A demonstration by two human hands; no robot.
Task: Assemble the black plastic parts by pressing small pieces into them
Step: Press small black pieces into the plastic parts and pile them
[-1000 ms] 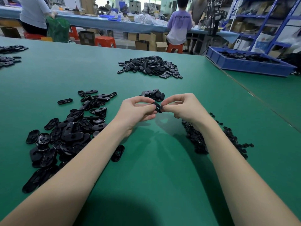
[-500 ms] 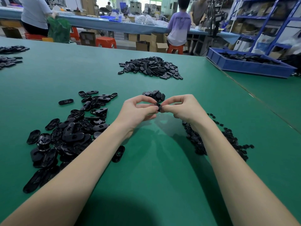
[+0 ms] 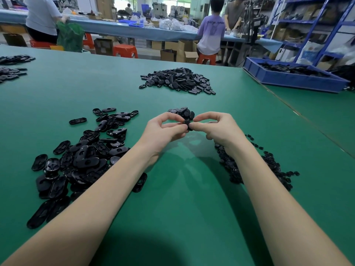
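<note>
In the head view, both bare forearms reach out over a green table (image 3: 172, 217) and the two hands meet above its middle. The left hand (image 3: 163, 131) has its fingers curled, thumb and forefinger pinching one end of a small black plastic part (image 3: 187, 124); the right hand (image 3: 217, 129) is curled the same way and pinches the other end, so the part is held between the fingertips of both hands, raised off the table. How the small piece sits in the part cannot be made out, since the fingers cover most of it. Just beyond the hands lies a little cluster of finished black parts (image 3: 182, 112). To the left of the left forearm spreads a loose heap of black oval plastic shells (image 3: 84, 156), some overlapping, with one shell (image 3: 77, 120) lying apart at the far edge. Under and beside the right forearm is a scatter of small black pieces (image 3: 272, 166). Farther back on the table sits a larger pile of black parts (image 3: 178, 80), and at the far right a blue tray (image 3: 292, 77) holds more dark parts. Beyond the table, people sit and stand at a long blue bench (image 3: 119, 29).
</note>
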